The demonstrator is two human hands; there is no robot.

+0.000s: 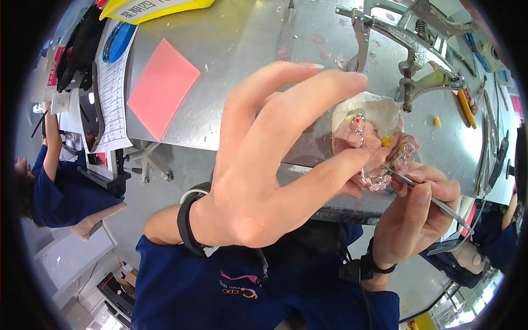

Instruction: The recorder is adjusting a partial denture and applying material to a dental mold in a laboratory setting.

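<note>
A white plaster dental cast point(379, 105) sits at the bench's front edge. Pink wax point(367, 144) and a shiny metal denture framework point(379, 180) cover part of it, with a small yellow bit near the middle. My left hand point(264, 148) presses its thumb on the pink wax. Its index and middle fingers arch above the cast, and the remaining fingers are hidden. Between thumb and fingers, my right hand point(418, 214) pinches a thin metal carving instrument point(432, 199), its tip against the framework and wax.
A metal articulator point(412, 49) stands behind the cast. On the left lie a pink wax sheet point(164, 88) and printed papers point(113, 104); a yellow tray point(148, 8) is behind. Several tools, including yellow-handled pliers point(466, 109), line the right. Co-workers sit on both sides.
</note>
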